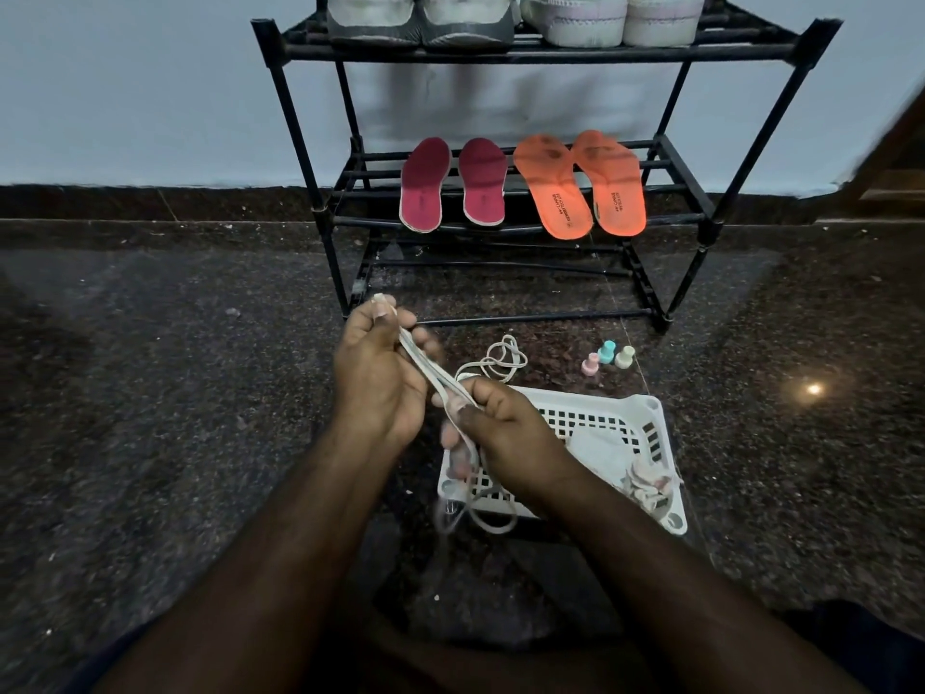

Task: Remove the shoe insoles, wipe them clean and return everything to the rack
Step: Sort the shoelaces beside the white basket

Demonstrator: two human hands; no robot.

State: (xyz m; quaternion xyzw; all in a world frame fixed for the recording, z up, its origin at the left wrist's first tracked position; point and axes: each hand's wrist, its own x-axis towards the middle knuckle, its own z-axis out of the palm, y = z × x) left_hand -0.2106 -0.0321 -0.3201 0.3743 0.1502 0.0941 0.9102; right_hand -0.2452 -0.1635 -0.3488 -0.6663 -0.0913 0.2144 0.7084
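A white shoelace (434, 375) is stretched between my hands above the floor. My left hand (378, 373) grips its upper end, and my right hand (493, 418) pinches it lower down; the lace's tail (493, 523) hangs blurred below. Two red insoles (453, 182) and two orange insoles (580, 185) lie side by side on the middle shelf of the black rack (295, 142). Grey shoes (420, 17) and white shoes (610, 17) stand on the top shelf.
A white plastic basket (645, 418) sits on the dark granite floor under my right forearm, with a crumpled cloth (648, 485) in it. Another white lace (503, 360) lies coiled behind it. Three small pastel bottles (608, 358) stand to the right.
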